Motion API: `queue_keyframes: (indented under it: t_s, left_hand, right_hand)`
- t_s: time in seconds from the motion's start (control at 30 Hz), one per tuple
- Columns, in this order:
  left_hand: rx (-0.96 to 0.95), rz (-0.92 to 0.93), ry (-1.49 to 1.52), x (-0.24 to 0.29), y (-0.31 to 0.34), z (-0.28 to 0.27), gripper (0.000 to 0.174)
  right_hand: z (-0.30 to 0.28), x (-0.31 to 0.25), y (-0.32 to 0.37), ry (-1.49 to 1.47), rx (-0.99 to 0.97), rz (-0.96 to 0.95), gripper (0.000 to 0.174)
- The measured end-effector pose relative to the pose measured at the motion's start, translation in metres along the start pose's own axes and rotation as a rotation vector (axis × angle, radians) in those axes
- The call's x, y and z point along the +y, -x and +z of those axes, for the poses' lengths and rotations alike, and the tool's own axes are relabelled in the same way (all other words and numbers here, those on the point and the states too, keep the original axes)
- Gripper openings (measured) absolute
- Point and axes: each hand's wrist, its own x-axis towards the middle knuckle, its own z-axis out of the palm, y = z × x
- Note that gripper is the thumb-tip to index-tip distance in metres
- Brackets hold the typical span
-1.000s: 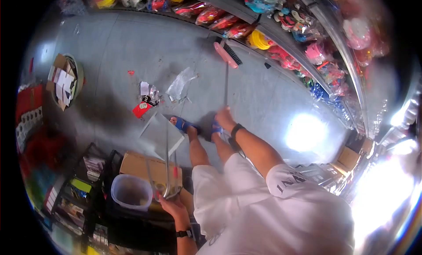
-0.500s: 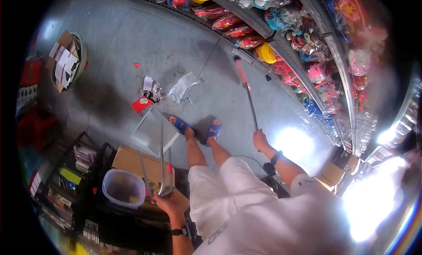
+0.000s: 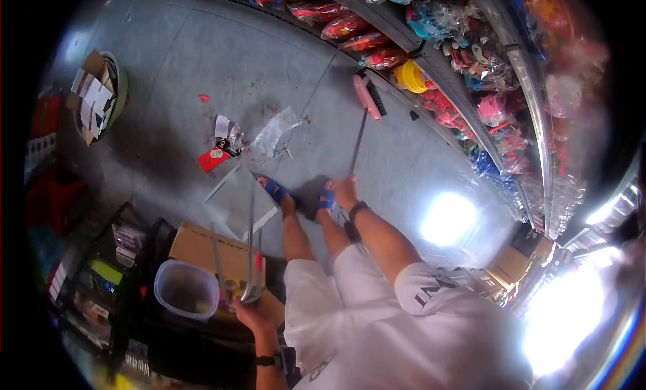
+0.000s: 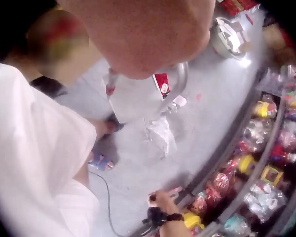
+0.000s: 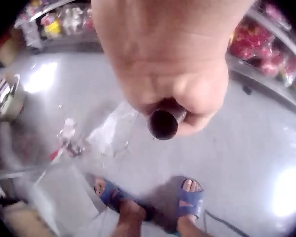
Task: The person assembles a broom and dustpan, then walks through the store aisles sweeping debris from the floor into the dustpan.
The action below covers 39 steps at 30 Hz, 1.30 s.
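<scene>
In the head view my right hand (image 3: 346, 193) grips the handle of a pink broom (image 3: 368, 97), its dark bristles at the floor beside the shelf. The right wrist view shows fingers curled round the handle, its open end (image 5: 163, 124) facing the camera. My left hand (image 3: 254, 316) holds the metal handle (image 3: 251, 255) of a grey dustpan (image 3: 241, 203), which lies low near the feet. A clear plastic bag (image 3: 277, 131), a red packet (image 3: 213, 160) and scraps of paper lie on the floor beyond the dustpan.
Shelves of wrapped toys (image 3: 441, 107) run along the right. At the far left stands a round bin (image 3: 120, 87) with cardboard in it. A clear tub (image 3: 187, 289), a cardboard box (image 3: 202, 245) and black crates are at the lower left. A cable lies near the feet.
The broom head swung up, then came back down by the shelf with its bristles showing. My right hand went out to the right and came back towards the feet. The left hand still holds the dustpan handle.
</scene>
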Motion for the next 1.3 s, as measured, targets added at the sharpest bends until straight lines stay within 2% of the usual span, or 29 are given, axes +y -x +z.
queue_keyframes:
  t_s: [0.03,0.1,0.17,0.23,0.3,0.37,0.4,0.5,0.6,0.67,0.7,0.77,0.83,0.9,0.97,1.03,1.1,1.17,1.23,1.3]
  left_hand:
    - [-0.007,0.009,-0.005,-0.001,0.002,0.004,0.042]
    - [-0.014,0.011,-0.01,-0.003,0.004,0.008,0.041]
    - [-0.011,-0.001,-0.013,-0.005,0.003,0.008,0.04]
    - [0.089,-0.037,-0.004,-0.001,0.01,0.02,0.037]
    - [0.124,-0.051,-0.001,0.0,0.012,0.027,0.035]
    - [0.097,-0.04,-0.005,-0.002,0.009,0.025,0.036]
    - [0.091,-0.033,0.01,-0.004,0.008,0.024,0.036]
    - [0.069,-0.017,0.041,-0.007,0.01,0.025,0.036]
    - [0.065,-0.008,0.047,-0.006,0.02,0.035,0.036]
    - [0.073,0.014,0.033,-0.009,0.02,0.032,0.036]
    - [0.068,0.002,0.03,-0.009,0.024,0.033,0.036]
    - [0.049,-0.014,0.031,-0.005,0.029,0.038,0.035]
    - [-0.009,-0.028,0.0,-0.013,0.017,0.018,0.039]
    - [-0.02,-0.029,-0.028,-0.019,0.012,0.01,0.042]
    - [0.014,-0.015,-0.06,-0.021,0.01,0.012,0.04]
    - [0.018,-0.062,-0.031,-0.023,0.007,0.011,0.038]
    - [0.004,-0.086,0.004,-0.024,0.008,0.014,0.036]
    - [-0.029,-0.088,0.033,-0.023,0.01,0.017,0.035]
    - [0.011,-0.085,0.011,-0.018,0.013,0.024,0.034]
    - [0.041,-0.089,-0.011,-0.012,0.015,0.027,0.034]
  right_hand:
    - [0.0,0.007,0.024,-0.446,0.156,0.177,0.032]
    - [-0.025,0.028,0.062,-0.397,-0.063,0.33,0.043]
    - [-0.051,0.066,0.091,-0.068,-0.206,0.242,0.04]
    - [-0.043,0.152,0.11,0.083,-0.283,0.006,0.041]
    - [-0.137,0.122,0.144,-0.038,-0.267,0.208,0.036]
    - [-0.165,0.116,0.151,-0.054,-0.244,0.296,0.034]
    - [-0.168,0.116,0.152,-0.065,-0.235,0.342,0.033]
    - [-0.125,0.142,0.11,-0.185,-0.038,0.478,0.024]
    - [-0.093,0.131,0.06,0.784,-0.34,-0.169,0.011]
    - [-0.083,0.095,0.035,1.027,-0.5,-0.373,0.014]
    - [-0.081,0.071,0.028,0.964,-0.564,-0.35,0.018]
    - [-0.027,0.066,0.008,0.712,-0.207,-0.183,0.017]
    - [-0.039,0.028,-0.008,0.601,-0.345,-0.148,0.018]
    - [0.002,0.032,-0.015,0.573,-0.096,-0.107,0.02]
    - [-0.006,0.03,-0.004,0.62,-0.112,-0.203,0.021]
    - [-0.068,0.018,0.046,0.743,-0.405,-0.445,0.022]
    - [-0.075,0.056,0.091,0.414,-0.318,-0.197,0.028]
    - [-0.083,0.102,0.134,0.082,-0.225,0.049,0.043]
    - [-0.151,0.101,0.168,-0.016,-0.271,0.226,0.037]
    - [-0.167,0.115,0.188,-0.069,-0.255,0.274,0.034]
